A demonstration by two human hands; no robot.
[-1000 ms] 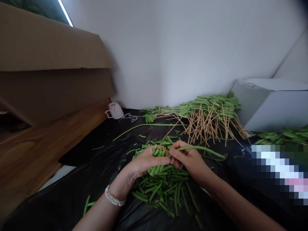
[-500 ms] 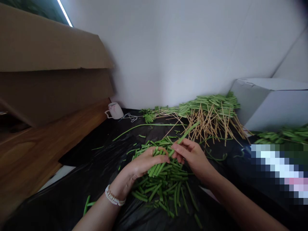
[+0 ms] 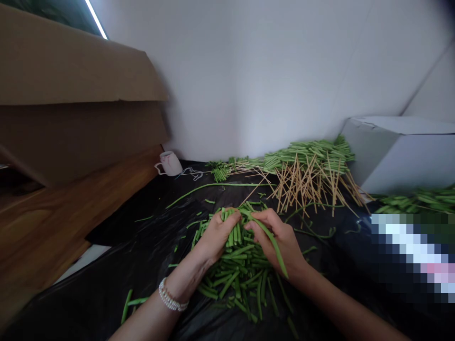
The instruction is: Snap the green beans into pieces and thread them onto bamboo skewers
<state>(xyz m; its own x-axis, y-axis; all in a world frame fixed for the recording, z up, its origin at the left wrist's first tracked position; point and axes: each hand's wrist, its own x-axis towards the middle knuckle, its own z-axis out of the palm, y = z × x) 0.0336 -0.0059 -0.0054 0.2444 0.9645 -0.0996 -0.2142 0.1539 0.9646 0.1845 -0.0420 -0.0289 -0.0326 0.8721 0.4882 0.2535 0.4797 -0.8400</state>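
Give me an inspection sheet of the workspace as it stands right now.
Surface: wrinkled black plastic sheet beside a wooden board.
Job's things: heap of cut beans under both hands; long bean.
Grippers: none; left hand curled over the heap, right hand pinching the long bean.
Clutter: bamboo sticks, piled bean lengths, stray bean pieces.
Cables: thin white cord beside the mug.
Surroundings: white mug, cardboard box, grey box, white wall.
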